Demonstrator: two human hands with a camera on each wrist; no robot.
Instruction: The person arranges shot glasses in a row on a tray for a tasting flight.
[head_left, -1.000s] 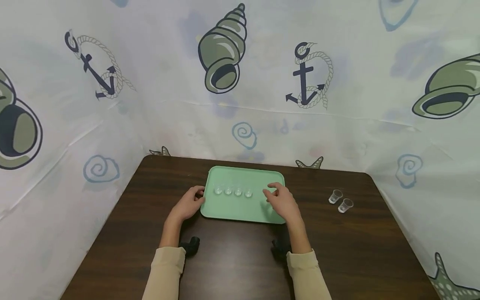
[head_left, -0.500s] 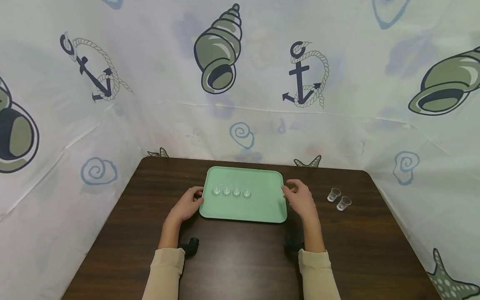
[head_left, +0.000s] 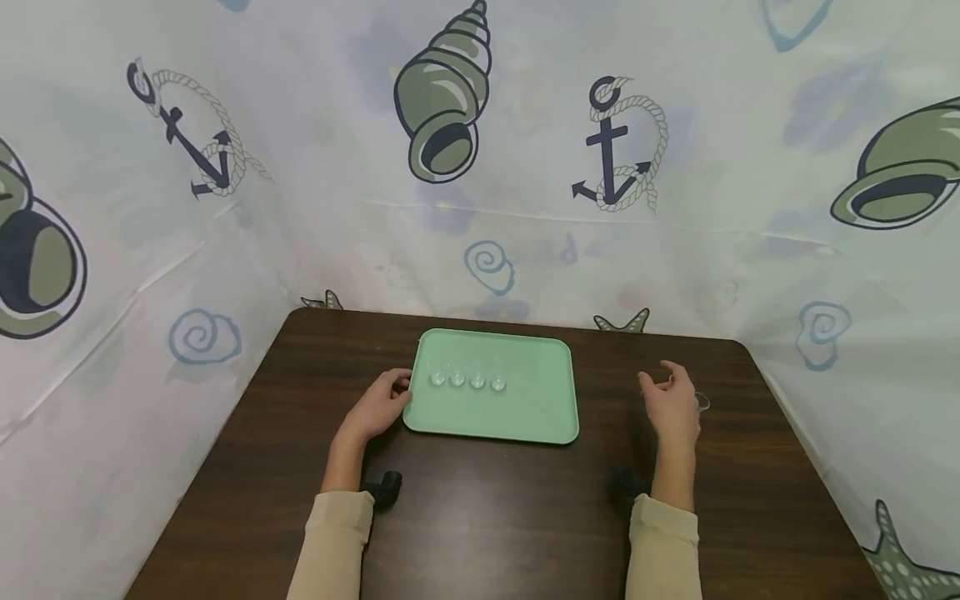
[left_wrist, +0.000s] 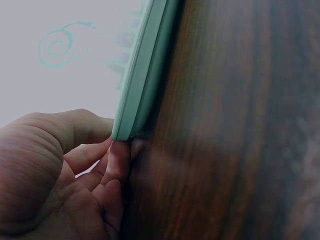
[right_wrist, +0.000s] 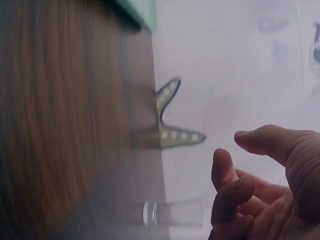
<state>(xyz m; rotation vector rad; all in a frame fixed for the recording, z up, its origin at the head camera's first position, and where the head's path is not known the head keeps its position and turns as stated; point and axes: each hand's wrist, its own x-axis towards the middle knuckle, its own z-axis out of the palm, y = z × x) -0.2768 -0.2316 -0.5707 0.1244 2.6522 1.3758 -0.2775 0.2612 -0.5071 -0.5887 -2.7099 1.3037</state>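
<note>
We see the left hand (head_left: 381, 406) pinch the near edge of the green tray (head_left: 525, 408), which lies between both hands, well apart from the right. Four clear cups (head_left: 457, 378) on it sit nearer the left. The right hand (head_left: 671, 408) holds nothing, fingers loosely curled, thumb apart; just beyond it, partly hidden, is another clear cup (head_left: 702, 402).

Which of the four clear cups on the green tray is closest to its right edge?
The rightmost cup in the row; the other three cups are to its left, farther from that edge of the green tray.
</note>
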